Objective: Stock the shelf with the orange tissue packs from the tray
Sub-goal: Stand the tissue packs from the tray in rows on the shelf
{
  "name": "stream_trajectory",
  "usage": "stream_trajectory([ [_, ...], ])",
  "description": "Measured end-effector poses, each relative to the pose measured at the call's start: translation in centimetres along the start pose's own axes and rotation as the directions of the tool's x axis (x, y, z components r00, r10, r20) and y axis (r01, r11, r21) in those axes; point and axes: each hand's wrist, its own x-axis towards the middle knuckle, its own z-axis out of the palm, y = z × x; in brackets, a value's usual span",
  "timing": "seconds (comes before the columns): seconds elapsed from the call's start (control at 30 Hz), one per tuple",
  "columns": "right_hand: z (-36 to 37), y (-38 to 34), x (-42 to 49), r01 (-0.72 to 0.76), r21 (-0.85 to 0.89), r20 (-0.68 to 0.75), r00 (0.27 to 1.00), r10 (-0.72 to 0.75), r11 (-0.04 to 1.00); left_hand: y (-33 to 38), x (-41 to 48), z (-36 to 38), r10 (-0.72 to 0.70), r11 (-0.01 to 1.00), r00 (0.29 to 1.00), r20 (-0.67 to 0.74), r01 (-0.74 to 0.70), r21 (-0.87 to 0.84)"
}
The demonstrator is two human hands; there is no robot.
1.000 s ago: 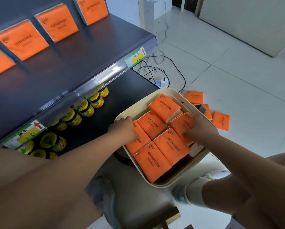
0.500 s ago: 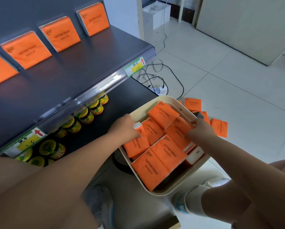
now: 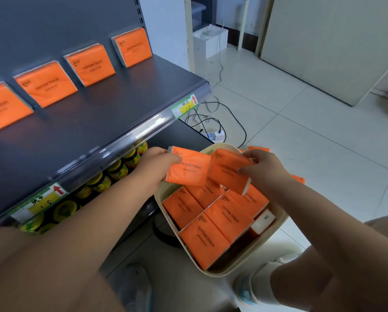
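My left hand (image 3: 158, 159) grips an orange tissue pack (image 3: 189, 168) lifted above the cream tray (image 3: 276, 230). My right hand (image 3: 261, 165) grips a second orange pack (image 3: 228, 171), tilted, just right of the first. Several more orange packs (image 3: 211, 233) lie in the tray below. The dark shelf (image 3: 94, 122) at upper left carries several orange packs (image 3: 89, 66) leaning in a row against its back wall.
Jars with yellow labels (image 3: 118, 170) stand on the lower shelf under the shelf's front rail (image 3: 143, 129). Cables and a power strip (image 3: 215, 136) lie on the tiled floor. More orange packs (image 3: 258, 149) lie on the floor behind the tray. My shoes (image 3: 245, 291) are beside it.
Both hands have risen out of the tray, each lifting one orange pack. The view has tilted up, showing more of the shelf.
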Motion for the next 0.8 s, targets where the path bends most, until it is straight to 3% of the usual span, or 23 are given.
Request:
stream_trajectory([
  [0.17,-0.5,-2.8,-0.7,0.091,0.163,0.015,0.995,-0.094,0.982,2.1,-1.2,-2.4,0.056,0.994,0.998,-0.005,-0.056,-0.092],
  [0.37,-0.6,-5.4,-1.2,0.101,0.318,0.007,0.994,-0.109,0.943,3.6,-2.4,-5.4,0.113,0.975,0.992,-0.057,-0.121,-0.184],
  [0.8,3.1,-11.4,-3.4,0.181,0.389,0.123,0.962,-0.246,0.903,4.2,-8.1,-12.3,0.204,0.905,0.974,-0.097,-0.225,-0.360],
])
